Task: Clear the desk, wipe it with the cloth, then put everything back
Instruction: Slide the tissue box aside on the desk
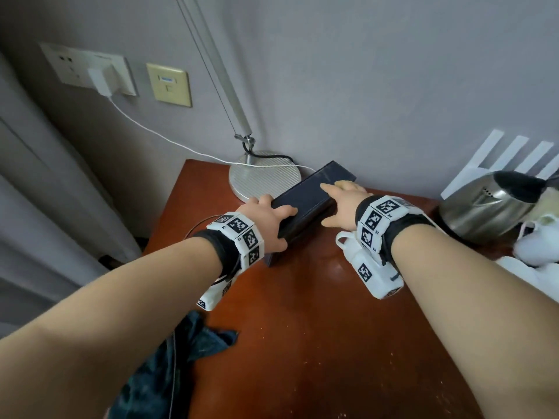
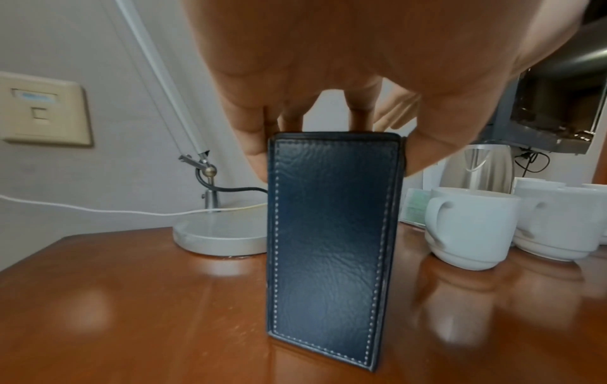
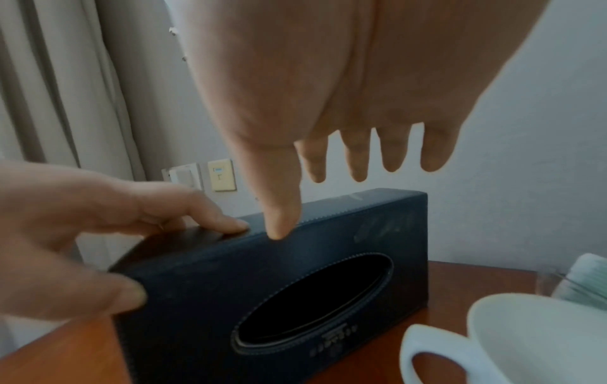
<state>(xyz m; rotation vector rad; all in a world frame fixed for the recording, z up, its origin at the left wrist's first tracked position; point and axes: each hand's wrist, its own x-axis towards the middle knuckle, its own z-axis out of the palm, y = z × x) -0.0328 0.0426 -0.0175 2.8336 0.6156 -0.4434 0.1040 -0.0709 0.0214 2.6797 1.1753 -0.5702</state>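
Note:
A dark blue leather tissue box (image 1: 305,192) stands on its long side on the reddish wooden desk (image 1: 317,328), its oval opening facing right. My left hand (image 1: 272,225) grips the box's near end, fingers curled over the top and thumb on the side. In the left wrist view that stitched end panel (image 2: 331,246) fills the centre under my left hand (image 2: 328,65). My right hand (image 1: 341,201) lies further along the box with straight fingers. In the right wrist view the right hand (image 3: 328,104) has its thumb tip on the top edge of the box (image 3: 404,246).
A lamp with a round silver base (image 1: 263,176) stands just behind the box, with a white cable (image 1: 151,131) running to the wall socket. A steel kettle (image 1: 490,204) and white cups (image 1: 538,237) sit at the right. Dark blue fabric (image 1: 181,358) hangs at the desk's near left edge.

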